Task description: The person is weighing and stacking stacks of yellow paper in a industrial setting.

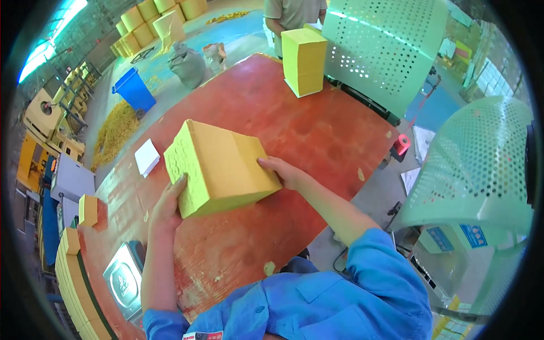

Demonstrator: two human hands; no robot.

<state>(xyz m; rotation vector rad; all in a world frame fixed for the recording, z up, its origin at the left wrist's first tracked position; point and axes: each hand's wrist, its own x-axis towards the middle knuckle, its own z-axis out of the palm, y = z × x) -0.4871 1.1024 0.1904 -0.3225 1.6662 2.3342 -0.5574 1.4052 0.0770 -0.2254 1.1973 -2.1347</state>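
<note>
A thick yellow stack of paper sheets rests tilted on the reddish-brown table. My left hand presses against its near left face, fingers spread on the cut edge. My right hand holds its right side. Both hands grip the stack between them. A second, taller yellow stack stands upright at the far end of the table, apart from my hands.
A small white pad lies at the table's left edge. Another person stands beyond the far stack. Perforated green machine guards stand to the right. A blue bin, grey sacks and more yellow stacks sit on the left.
</note>
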